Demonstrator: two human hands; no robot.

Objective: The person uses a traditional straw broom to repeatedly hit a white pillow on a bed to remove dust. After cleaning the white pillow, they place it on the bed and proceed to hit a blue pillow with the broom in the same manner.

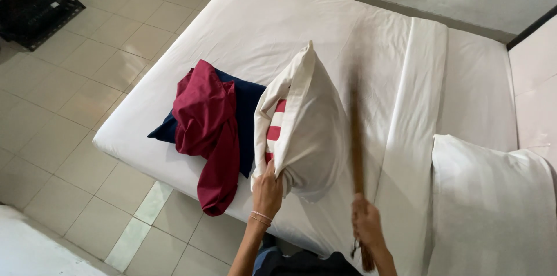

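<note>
1. The left hand (268, 190) has its fingers clamped on the lower edge of a cream pillow (307, 131), holding it upright on the near edge of the mattress (278, 26).
2. A red and white striped inner cover shows at the pillow's open side, at about 9 o'clock from the pillow's middle.
3. The right hand (368, 222), at 4 o'clock from the pillow, has its fingers wrapped around a brown stick (355, 136); the stick is blurred and runs up toward 12 o'clock, just beside the pillow.
4. A maroon cloth (206, 131) lies draped over a navy pillow (246, 107), at 9 o'clock from the cream pillow.
5. A white pillow (493, 200) lies at 3 o'clock, well apart.
6. A tiled floor (69, 96) lies to the mattress's 9 o'clock side.
</note>
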